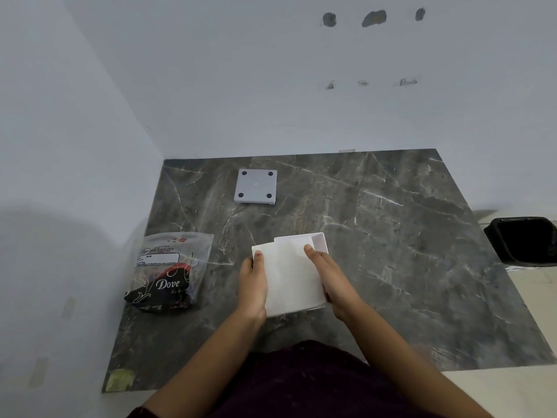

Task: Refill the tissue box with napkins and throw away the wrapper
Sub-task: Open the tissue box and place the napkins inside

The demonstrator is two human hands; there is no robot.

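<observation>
A thick stack of white napkins (289,279) is held over the middle of the dark marble table. My left hand (254,285) grips its left edge and my right hand (328,277) grips its right edge, fingers lying on top. The stack's far end sits over the open white tissue box (319,241), of which only the far right corner shows. The clear plastic wrapper (168,271) with black and red print lies crumpled on the table to the left. The box's white square lid (255,186), with dark round feet up, lies at the back of the table.
A black waste bin (524,241) stands on the floor beyond the table's right edge. White walls close the table (391,236) in at the back and left. A piece of yellowish tape (120,379) sticks at the front left corner.
</observation>
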